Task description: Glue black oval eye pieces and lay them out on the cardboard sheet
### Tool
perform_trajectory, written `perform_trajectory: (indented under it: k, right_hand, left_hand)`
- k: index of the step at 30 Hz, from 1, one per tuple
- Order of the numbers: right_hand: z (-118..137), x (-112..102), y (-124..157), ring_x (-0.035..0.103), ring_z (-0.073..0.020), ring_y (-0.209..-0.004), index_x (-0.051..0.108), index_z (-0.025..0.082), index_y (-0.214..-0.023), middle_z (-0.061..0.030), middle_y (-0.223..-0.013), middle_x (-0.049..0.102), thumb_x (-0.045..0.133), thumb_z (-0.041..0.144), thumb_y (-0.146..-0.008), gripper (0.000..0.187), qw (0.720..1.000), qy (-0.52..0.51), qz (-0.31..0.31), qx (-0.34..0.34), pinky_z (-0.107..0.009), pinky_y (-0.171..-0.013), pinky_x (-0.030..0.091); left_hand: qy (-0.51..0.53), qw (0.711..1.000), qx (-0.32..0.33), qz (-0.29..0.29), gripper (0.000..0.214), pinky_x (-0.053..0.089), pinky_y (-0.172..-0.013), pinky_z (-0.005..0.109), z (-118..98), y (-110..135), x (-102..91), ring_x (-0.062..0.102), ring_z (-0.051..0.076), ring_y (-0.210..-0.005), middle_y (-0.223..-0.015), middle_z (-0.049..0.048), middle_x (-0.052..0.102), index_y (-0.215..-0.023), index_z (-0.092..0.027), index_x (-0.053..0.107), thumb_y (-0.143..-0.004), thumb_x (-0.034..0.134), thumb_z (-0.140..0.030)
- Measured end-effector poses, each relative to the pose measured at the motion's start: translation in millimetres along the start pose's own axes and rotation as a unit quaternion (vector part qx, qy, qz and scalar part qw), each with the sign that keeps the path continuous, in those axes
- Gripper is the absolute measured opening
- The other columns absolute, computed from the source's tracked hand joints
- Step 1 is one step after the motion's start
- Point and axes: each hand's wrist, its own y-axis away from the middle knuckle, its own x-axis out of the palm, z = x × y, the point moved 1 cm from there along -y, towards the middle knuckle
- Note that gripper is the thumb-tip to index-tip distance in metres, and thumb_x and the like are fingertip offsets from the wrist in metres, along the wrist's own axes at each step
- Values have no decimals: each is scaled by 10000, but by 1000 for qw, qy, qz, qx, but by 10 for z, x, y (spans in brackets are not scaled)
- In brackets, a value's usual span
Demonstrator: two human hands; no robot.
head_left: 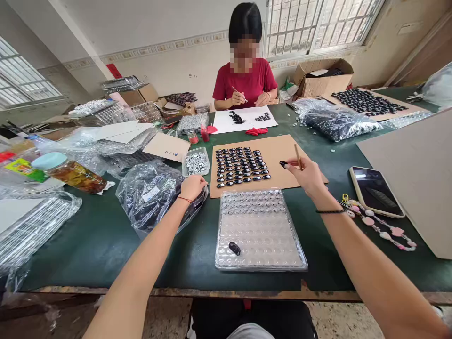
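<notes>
My left hand (192,187) is closed at the mouth of a clear plastic bag (141,193) of dark pieces, its fingers curled against the bag's edge. My right hand (308,175) pinches a small black oval piece (283,164) and also holds a thin wooden stick (297,156) upright. Below it lies a brown cardboard sheet (278,146) bearing rows of shiny black oval pieces (240,165). In front of me is a clear dimpled plastic tray (261,230), with one black piece (234,248) lying on it near the front left.
A tub of small silvery parts (196,162) stands by my left hand. Across the table a person (245,80) works over white paper (226,123). A phone (376,192) and beaded strap (384,228) lie right; a jar (70,172) lies left.
</notes>
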Motion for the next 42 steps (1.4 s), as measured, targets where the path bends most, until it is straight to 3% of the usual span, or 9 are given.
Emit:
perform_trajectory:
  k: [8,16,20,22,25,29,34,39,42]
  right_hand:
    - [-182,623,-867,558,-163,-696,634,140,-794,-53,-765,639,584,226,-694,142,994,69,87,-17,-276,-632,409]
    - [-287,1215,-1489,533,-154,-697,648,118,-846,-71,-798,638,540,168,-712,180,979,150,133,-39,-273,-636,397]
    - [-442,1349,-1660,527,-151,-645,663,112,-838,-70,-745,639,554,168,-690,192,970,180,156,-41,-265,-603,392]
    - [-521,1379,-1705,535,-157,-642,677,125,-834,-64,-729,644,560,191,-690,197,968,190,162,-38,-265,-608,396]
    - [-595,1398,-1728,550,-173,-668,696,142,-835,-63,-729,652,577,252,-694,214,964,205,164,-33,-271,-628,404]
    - [-566,1388,-1675,558,-187,-674,700,133,-848,-77,-727,652,582,275,-701,236,963,213,161,-30,-284,-636,409]
    - [-212,1156,-1358,549,-194,-724,665,131,-936,-94,-822,646,515,283,-774,268,983,165,76,-26,-306,-652,404]
    - [254,589,-584,465,-118,-563,665,169,-813,-37,-712,610,579,303,-748,171,993,33,82,-80,-262,-543,361]
    - [327,321,-30,359,-75,-452,644,182,-836,11,-591,508,576,355,-764,199,989,-78,101,-70,-224,-428,270]
  left_hand:
    - [-80,994,61,-51,318,428,-691,324,-131,106,-192,600,255,-835,-927,135,617,-918,-120,621,-889,331,-247]
    - [-89,990,20,-112,298,434,-712,340,196,-360,-577,576,279,-913,-955,137,621,-962,-118,622,-874,402,-300]
    - [22,977,107,-182,277,448,-747,314,11,252,-514,593,208,-871,-998,64,634,-1058,-173,584,-880,431,-319]
    - [77,970,158,-169,210,454,-764,285,-101,690,-363,599,171,-830,-931,34,652,-953,-174,612,-877,451,-283]
    - [99,963,149,-200,153,467,-747,266,-134,1180,-65,608,148,-754,-836,26,666,-864,-157,623,-860,486,-225]
    - [73,963,137,-220,212,443,-886,307,-43,1401,229,587,183,-946,-1010,67,649,-1016,-131,606,-859,466,-156]
    - [-2,980,90,-180,368,363,-990,381,97,1335,190,472,239,-1131,-1188,142,550,-1152,-51,537,-853,324,-57]
    - [-23,985,96,-138,374,371,-928,426,22,1033,83,465,282,-1097,-1193,158,523,-1209,-85,483,-875,416,-239]
    - [-48,990,69,-111,339,404,-802,437,-97,878,136,503,318,-999,-1079,154,551,-1088,-143,557,-855,453,-367]
